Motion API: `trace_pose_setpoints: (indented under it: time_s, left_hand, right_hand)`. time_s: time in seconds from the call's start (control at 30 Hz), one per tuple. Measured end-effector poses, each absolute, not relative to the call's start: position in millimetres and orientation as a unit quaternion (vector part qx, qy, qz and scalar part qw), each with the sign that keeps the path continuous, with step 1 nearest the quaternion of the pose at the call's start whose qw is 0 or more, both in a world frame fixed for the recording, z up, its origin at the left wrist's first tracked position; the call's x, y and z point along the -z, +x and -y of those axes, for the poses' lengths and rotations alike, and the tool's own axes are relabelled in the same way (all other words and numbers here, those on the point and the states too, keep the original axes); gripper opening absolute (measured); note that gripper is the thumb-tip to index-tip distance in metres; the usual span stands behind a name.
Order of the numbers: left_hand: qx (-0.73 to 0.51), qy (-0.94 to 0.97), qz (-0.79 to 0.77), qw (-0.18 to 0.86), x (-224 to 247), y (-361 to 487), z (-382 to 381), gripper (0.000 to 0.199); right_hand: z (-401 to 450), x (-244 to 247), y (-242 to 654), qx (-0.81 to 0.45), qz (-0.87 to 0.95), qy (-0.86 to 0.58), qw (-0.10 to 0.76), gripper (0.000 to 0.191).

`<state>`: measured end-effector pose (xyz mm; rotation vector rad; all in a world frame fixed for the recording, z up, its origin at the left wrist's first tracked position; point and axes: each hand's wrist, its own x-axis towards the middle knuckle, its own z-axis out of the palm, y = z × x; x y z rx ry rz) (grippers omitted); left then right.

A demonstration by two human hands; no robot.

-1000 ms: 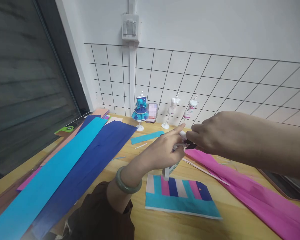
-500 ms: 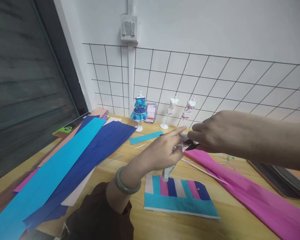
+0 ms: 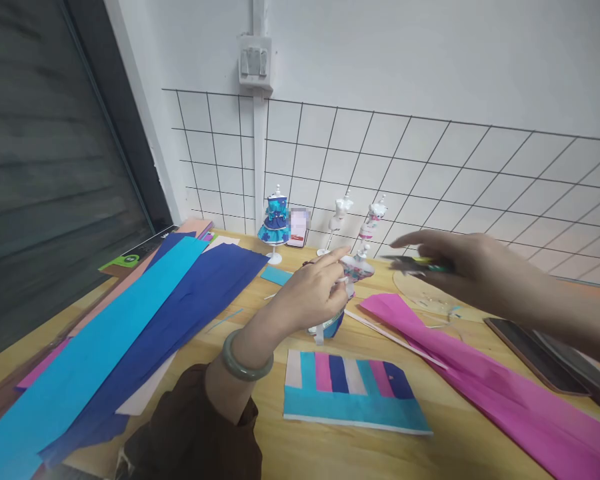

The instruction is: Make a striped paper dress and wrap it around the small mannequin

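Note:
My left hand (image 3: 315, 293), with a bracelet on its wrist, is closed round a miniature dress form (image 3: 359, 269) with a patterned top, the index finger stretched along it. Below the fingers hang a white strip (image 3: 319, 335) and a bit of blue material (image 3: 335, 325); the hand hides the rest. To the right, my right hand (image 3: 460, 263) holds small snips (image 3: 405, 263) with grey blades and green-and-yellow handles, blurred by motion and apart from the form. A striped panel (image 3: 357, 407) of pink, blue, white and turquoise lies on the table in front of my hands.
Long turquoise (image 3: 110, 320) and navy (image 3: 215, 280) strips cover the left side. Pink material (image 3: 455, 360) runs across the right, beside a dark phone-like slab (image 3: 535, 353). Behind stand a dressed form (image 3: 276, 223), a phone (image 3: 299, 228) and two white forms (image 3: 341, 215) before a wire grid.
My right hand has drawn back to the right with the snips, away from the dress form. My left hand has shifted slightly left, and more of the form now shows.

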<state>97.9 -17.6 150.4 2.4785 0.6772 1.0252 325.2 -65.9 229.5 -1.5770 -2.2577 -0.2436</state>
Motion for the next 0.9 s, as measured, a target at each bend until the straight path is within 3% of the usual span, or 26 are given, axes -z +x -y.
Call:
trace_pose_setpoints:
  time_s: [0.1, 0.37, 0.47, 0.57, 0.77, 0.9]
  left_hand:
    - [-0.366, 0.879, -0.244, 0.184, -148.5, 99.8, 17.2, 0.019]
    - [-0.404, 0.85, -0.261, 0.217, -152.4, 83.7, 2.1, 0.021]
    - [-0.362, 0.83, -0.387, 0.173, -152.5, 66.1, -12.1, 0.023]
    - [-0.234, 0.809, -0.522, 0.138, -145.3, 51.5, -28.5, 0.026]
    - [-0.14, 0.809, -0.546, 0.168, -115.3, 52.2, -54.0, 0.023]
    - [-0.147, 0.812, -0.531, 0.19, -98.8, 66.6, -55.3, 0.018]
  right_hand:
    - [52.7, -220.3, 303.3, 0.004, 0.771, -0.596, 0.225, 0.046]
    - [35.4, -209.6, 282.6, -0.075, 0.748, -0.582, 0.31, 0.033]
    - [32.9, -204.3, 289.3, -0.064, 0.754, -0.577, 0.307, 0.031]
    - [29.3, -197.3, 296.0, -0.017, 0.797, -0.535, 0.279, 0.03]
    - [29.6, -189.7, 293.6, 0.004, 0.812, -0.534, 0.236, 0.037]
    - [36.2, -184.9, 281.2, -0.032, 0.805, -0.541, 0.243, 0.044]
